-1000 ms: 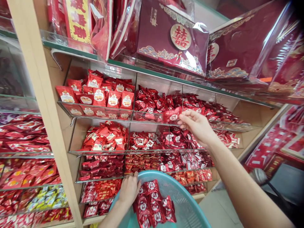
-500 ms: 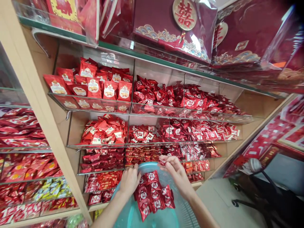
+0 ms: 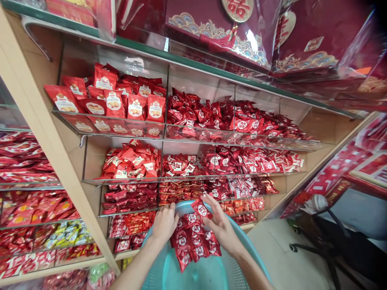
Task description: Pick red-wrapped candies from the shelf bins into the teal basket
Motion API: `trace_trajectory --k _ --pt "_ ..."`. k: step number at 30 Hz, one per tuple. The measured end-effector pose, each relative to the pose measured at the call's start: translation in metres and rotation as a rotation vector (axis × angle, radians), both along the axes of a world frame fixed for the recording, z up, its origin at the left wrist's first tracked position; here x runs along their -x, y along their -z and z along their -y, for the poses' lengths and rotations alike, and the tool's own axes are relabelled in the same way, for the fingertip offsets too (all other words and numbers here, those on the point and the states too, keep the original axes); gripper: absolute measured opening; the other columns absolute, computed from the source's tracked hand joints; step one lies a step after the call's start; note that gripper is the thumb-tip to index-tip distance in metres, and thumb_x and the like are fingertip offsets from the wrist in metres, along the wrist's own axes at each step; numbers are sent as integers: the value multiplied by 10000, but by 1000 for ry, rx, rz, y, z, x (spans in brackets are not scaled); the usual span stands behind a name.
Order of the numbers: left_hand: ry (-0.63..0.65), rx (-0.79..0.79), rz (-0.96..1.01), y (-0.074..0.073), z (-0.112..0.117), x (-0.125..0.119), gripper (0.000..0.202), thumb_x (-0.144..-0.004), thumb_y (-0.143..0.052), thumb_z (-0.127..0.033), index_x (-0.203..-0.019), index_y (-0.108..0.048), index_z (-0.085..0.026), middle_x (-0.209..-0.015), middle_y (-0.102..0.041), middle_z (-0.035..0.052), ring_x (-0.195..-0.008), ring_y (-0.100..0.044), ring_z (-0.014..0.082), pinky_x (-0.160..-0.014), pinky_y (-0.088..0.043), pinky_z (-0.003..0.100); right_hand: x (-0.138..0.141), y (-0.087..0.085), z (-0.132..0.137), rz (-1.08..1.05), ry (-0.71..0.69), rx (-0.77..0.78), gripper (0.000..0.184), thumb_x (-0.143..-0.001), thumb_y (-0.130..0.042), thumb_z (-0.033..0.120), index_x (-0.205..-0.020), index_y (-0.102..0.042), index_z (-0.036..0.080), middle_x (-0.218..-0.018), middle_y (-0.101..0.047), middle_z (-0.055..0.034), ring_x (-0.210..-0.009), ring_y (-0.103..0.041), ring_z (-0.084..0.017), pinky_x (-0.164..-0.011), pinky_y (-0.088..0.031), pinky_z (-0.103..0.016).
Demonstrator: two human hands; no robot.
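A turquoise plastic basket (image 3: pixel 252 245) stands below the shelves, with several shiny red snack packets (image 3: pixel 196 239) bearing white round labels piled inside. My left hand (image 3: pixel 165 222) is closed at the basket's left far rim, its fingers curled over the edge and partly hidden. Over the pile, my right hand (image 3: pixel 220 227) has its thumb and fingers spread apart. One red packet (image 3: pixel 200 208) is just beside the right fingertips, tilted, above the others near the far rim; the fingers no longer pinch it.
Glass-fronted shelves (image 3: pixel 121 181) hold many red candy and snack packets in divided compartments. Dark red gift boxes (image 3: pixel 217 36) stand on the glass shelf above. A wooden upright (image 3: pixel 57 145) is at left. At right are a black wheeled chair (image 3: pixel 338 237) and pale floor (image 3: pixel 272 241).
My right hand has opened from its pinch, and the packet it held now shows its face above the pile. My left hand stays at the rim. The view has shifted slightly.
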State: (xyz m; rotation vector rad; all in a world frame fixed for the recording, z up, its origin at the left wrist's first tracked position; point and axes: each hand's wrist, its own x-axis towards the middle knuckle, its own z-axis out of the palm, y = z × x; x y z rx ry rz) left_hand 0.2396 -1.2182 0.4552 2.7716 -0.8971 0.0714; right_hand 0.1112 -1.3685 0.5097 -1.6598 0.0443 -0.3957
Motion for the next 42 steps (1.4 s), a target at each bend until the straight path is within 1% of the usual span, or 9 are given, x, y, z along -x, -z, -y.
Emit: trace_trajectory --k 2,4,8,12,15,22,28,34,42 --pt "-3 1 2 0 -1 1 398 -888 -323 -279 -1205 -481 -97 -1045 -633 157 -982 -602 250 -805 -473 355 2 2 1 -20 21 -127 596 -803 -598 324 -1334 -329 355 -1459 -289 -28 -1340 -240 -212 -1052 -292 -417" --pt "-4 -7 -6 -1 -2 2 392 -888 -321 -277 -1197 -485 -99 -1053 -629 161 -978 -604 251 -804 -474 359 4 4 5 -65 59 -281 655 -763 -645 319 -1328 -322 395 -1452 -298 -23 -1253 -394 -238 -963 -397 -414" --pt "-9 -23 -17 -4 -2 4 383 -885 -329 -273 -1194 -484 -109 -1084 -618 163 -1013 -590 255 -820 -470 361 11 18 17 -165 149 -560 712 -657 -742 275 -1280 -407 353 -1192 -571 -33 -957 -612 -195 -863 -465 -361" --pt "7 -20 -9 -5 -1 5 370 -887 -326 -277 -1170 -493 -108 -1064 -624 151 -993 -596 247 -812 -470 349 19 40 23 -248 191 -699 426 -632 -763 224 -1020 -586 245 -873 -657 2 -811 -627 -143 -814 -489 -305" --pt "14 -8 3 -5 0 6 347 -884 -332 -274 -1140 -504 -115 -1047 -626 146 -979 -599 239 -804 -471 340 23 52 24 -315 221 -738 238 -663 -743 298 -828 -605 196 -777 -649 -5 -734 -619 -140 -686 -507 -270" --pt "12 -3 -14 -6 0 8 339 -884 -334 -277 -1135 -501 -123 -1049 -625 143 -976 -595 233 -802 -466 331 28 71 30 -378 359 -579 308 -606 -747 413 -689 -587 164 -625 -588 23 -567 -533 -102 -577 -473 -226" --pt "0 -5 -40 -8 -2 9 348 -886 -333 -285 -1154 -489 -126 -1074 -613 153 -992 -590 235 -820 -457 344 24 101 45 -384 546 -405 420 -489 -749 503 -614 -507 183 -492 -495 55 -463 -494 -115 -515 -458 -264" --pt "2 -11 -45 -11 -2 10 341 -886 -332 -287 -1135 -501 -126 -1068 -614 157 -989 -592 235 -813 -453 340 24 115 52 -286 691 -135 373 -547 -692 514 -603 -521 188 -578 -551 8 -572 -570 -176 -555 -506 -301" --pt "5 10 -19 -4 -2 8 359 -889 -323 -281 -1165 -488 -121 -1058 -623 146 -969 -602 228 -813 -454 331 19 127 45 -416 716 -243 345 -519 -718 451 -589 -527 172 -531 -549 10 -550 -567 -172 -502 -485 -284"
